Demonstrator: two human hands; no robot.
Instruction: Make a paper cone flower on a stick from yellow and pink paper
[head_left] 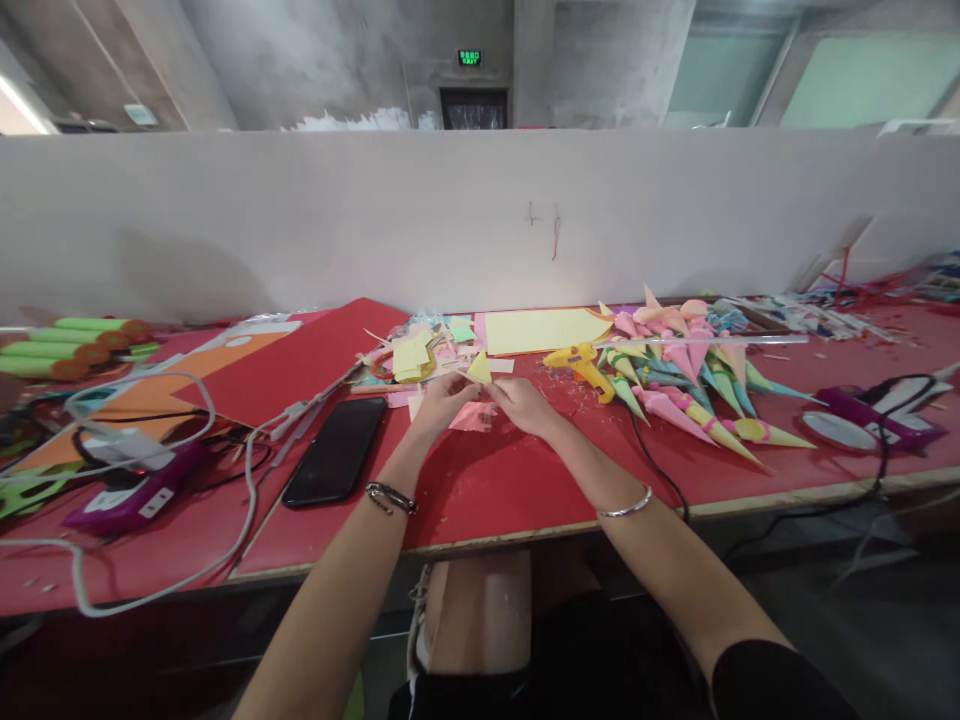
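Between my two hands is a small pale-yellow piece of folded paper, its pointed tip upward. My left hand pinches it from the left, and my right hand grips its right side. Just below the hands lies a crumpled pink piece on the red tabletop. A yellow hot glue gun rests to the right of my right hand. Behind my left hand sits a stack of yellow paper squares among paper scraps. A large pale-yellow sheet lies farther back.
A black phone lies left of my left forearm. Many coloured paper cones are heaped to the right. Purple power strips and loose cables flank both sides. A red sheet covers the back left; a white partition stands behind.
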